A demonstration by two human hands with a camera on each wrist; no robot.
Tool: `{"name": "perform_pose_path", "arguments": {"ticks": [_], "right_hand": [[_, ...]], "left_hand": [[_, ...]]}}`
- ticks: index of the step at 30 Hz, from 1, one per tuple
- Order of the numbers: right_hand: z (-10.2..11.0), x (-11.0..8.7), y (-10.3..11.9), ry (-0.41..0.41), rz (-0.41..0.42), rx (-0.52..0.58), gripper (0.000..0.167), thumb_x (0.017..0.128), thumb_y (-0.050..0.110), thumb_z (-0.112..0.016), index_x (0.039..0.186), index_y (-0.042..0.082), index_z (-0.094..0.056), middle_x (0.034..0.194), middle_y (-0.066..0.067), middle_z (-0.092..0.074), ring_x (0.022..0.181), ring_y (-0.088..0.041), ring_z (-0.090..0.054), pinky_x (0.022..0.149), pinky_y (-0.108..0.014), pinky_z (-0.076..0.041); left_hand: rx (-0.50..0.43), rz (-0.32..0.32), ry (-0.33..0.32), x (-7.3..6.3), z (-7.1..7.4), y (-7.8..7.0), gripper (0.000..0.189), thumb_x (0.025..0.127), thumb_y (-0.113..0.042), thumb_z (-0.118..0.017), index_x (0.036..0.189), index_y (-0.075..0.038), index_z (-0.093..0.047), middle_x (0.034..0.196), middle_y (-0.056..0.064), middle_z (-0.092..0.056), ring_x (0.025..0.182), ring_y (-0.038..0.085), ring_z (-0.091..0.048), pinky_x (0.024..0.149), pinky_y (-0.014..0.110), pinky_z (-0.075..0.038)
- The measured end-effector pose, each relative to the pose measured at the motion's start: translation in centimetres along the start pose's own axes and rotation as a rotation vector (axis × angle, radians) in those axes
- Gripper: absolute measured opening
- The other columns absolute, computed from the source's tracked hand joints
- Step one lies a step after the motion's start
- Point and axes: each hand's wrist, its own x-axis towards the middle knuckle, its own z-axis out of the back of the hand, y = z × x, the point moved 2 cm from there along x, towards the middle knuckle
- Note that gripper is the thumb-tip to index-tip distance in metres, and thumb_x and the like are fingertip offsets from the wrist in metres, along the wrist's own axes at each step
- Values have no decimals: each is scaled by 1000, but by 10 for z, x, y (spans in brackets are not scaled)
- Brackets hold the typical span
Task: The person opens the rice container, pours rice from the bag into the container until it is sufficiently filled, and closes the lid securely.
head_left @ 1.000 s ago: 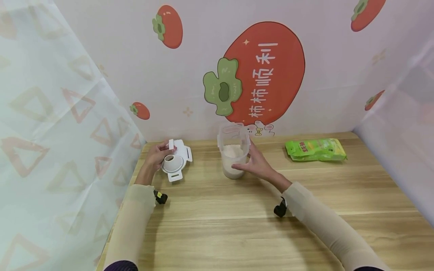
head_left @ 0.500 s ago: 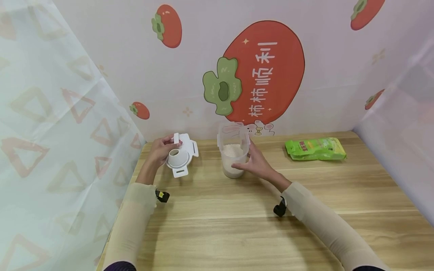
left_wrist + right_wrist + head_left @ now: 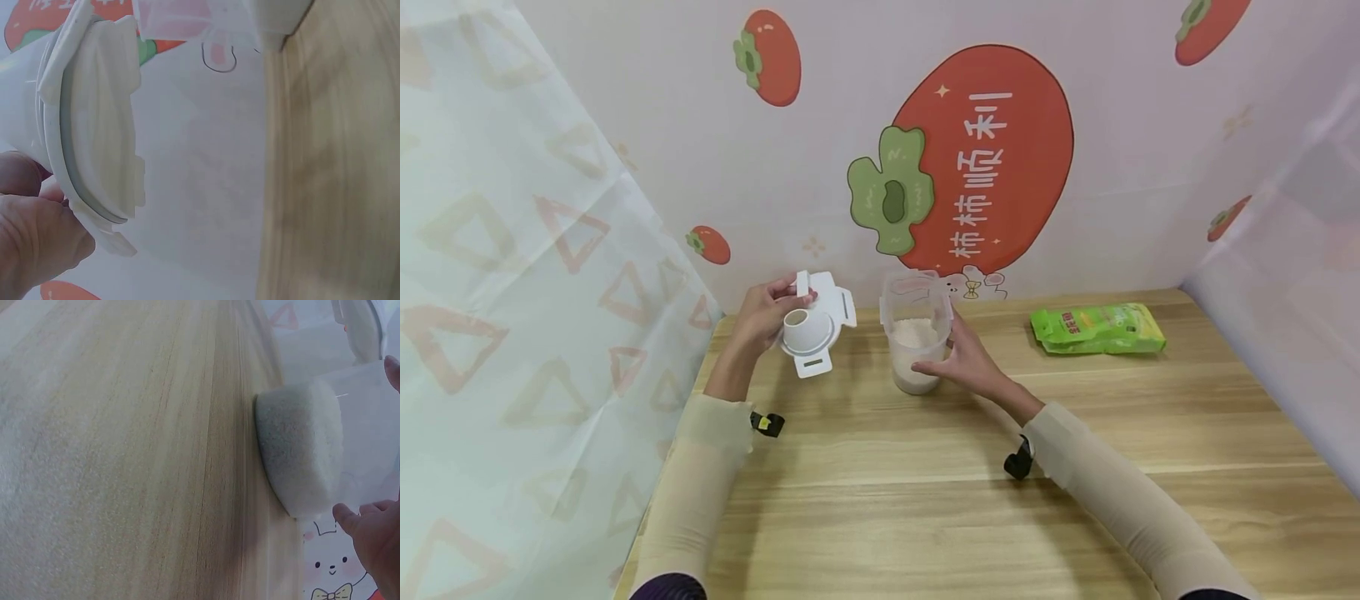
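Observation:
My left hand (image 3: 765, 317) pinches a white plastic lid (image 3: 820, 333) that has side flaps and a raised round spout. It holds the lid up left of a clear plastic storage canister (image 3: 917, 354). In the left wrist view the lid (image 3: 100, 125) shows edge-on with a grey seal ring, the fingers (image 3: 40, 237) at its edge. The canister stands upright and uncovered on the table, partly filled with white grains that look like rice (image 3: 300, 450). My right hand (image 3: 970, 358) grips its right side, thumb in front and the other fingers partly hidden behind.
A green packet (image 3: 1097, 329) lies at the back right of the wooden table (image 3: 880, 508). Behind the canister rises a white wall covering (image 3: 820, 167) printed with persimmons, and another patterned sheet (image 3: 550, 333) borders the left side.
My left hand has lifted the lid and carried it to the right, closer to the canister. The right hand and canister have stayed in place.

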Motion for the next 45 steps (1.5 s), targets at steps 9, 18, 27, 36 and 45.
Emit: {"name": "perform_pose_path", "arguments": {"ticks": [9, 18, 27, 36, 45], "right_hand": [[-1, -2, 0, -8, -2, -7, 128, 76, 25, -99, 171, 28, -15, 169, 1, -34, 152, -40, -39, 112, -64, -46], [0, -2, 0, -8, -12, -7, 128, 76, 24, -99, 172, 21, -13, 170, -4, -33, 152, -38, -39, 111, -63, -47], [-1, -2, 0, -13, -13, 0, 129, 76, 24, -98, 172, 23, -12, 169, -9, -33, 150, -40, -40, 112, -63, -46], [-1, -3, 0, -14, -18, -17, 127, 78, 24, -98, 171, 18, -12, 166, -20, -36, 148, -41, -42, 112, -64, -46], [-2, -1, -1, -23, -8, -7, 119, 76, 22, -99, 166, 39, -24, 163, -2, -41, 146, -33, -46, 111, -63, -48]], "left_hand": [[20, -61, 14, -1, -22, -24, 72, 96, -7, -78, 159, 0, -43, 126, 22, -69, 98, 10, -72, 81, 18, -58], [39, -97, 20, -1, -46, -41, 70, 94, -7, -81, 156, 2, -47, 121, 21, -70, 96, 13, -71, 78, 18, -58], [24, -104, 58, 5, -70, -52, 69, 94, -9, -82, 154, 1, -51, 120, 19, -70, 99, 18, -70, 79, 22, -60], [-23, -118, 95, 10, -96, -59, 69, 94, -4, -80, 154, 6, -48, 124, 25, -71, 100, 17, -74, 81, 22, -59], [-57, -130, 134, 12, -119, -61, 64, 94, 0, -78, 152, 6, -52, 122, 26, -72, 96, 15, -74, 77, 21, -59]]}}
